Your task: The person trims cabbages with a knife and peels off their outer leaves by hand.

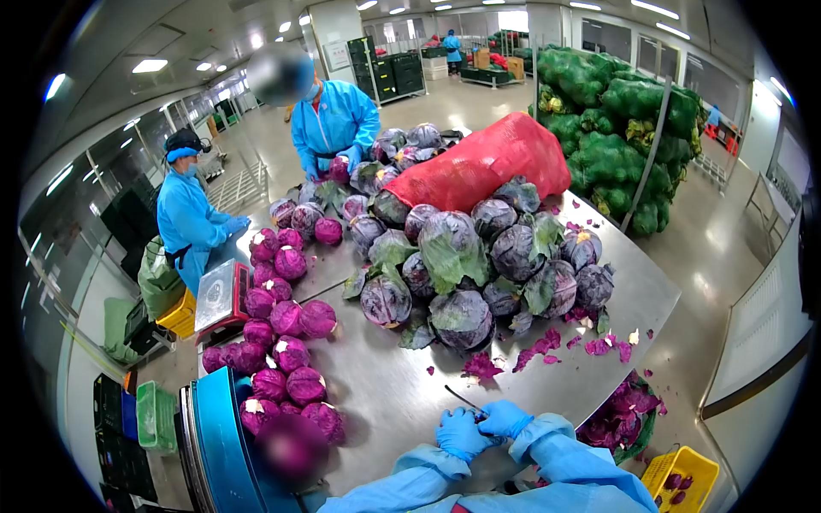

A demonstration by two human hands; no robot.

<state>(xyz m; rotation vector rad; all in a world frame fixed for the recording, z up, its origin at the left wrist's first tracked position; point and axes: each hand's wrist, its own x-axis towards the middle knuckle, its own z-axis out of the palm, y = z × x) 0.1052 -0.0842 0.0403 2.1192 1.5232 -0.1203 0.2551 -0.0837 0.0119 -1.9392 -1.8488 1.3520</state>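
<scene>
Over the near edge of the steel table (389,376), my two blue-gloved hands are close together. My right hand (505,419) is closed, with a thin dark curved strip (462,397) reaching out from its fingers to the left; its exact kind is unclear. Beside it, my left hand (463,434) has its fingers curled in, and what they hold, if anything, is hidden. Ahead lies a heap of red cabbages (462,321) with outer leaves on. Trimmed, bright purple cabbages (306,386) sit in a band to the left. Torn purple leaves (482,366) lie between my hands and the heap.
A red mesh sack (479,167) lies on the heap. Left are a scale (224,295) and a blue bin (224,427). Two co-workers (335,124) (184,205) stand across the table. Right, below the edge, are leaf scraps (623,412) and a yellow crate (697,466).
</scene>
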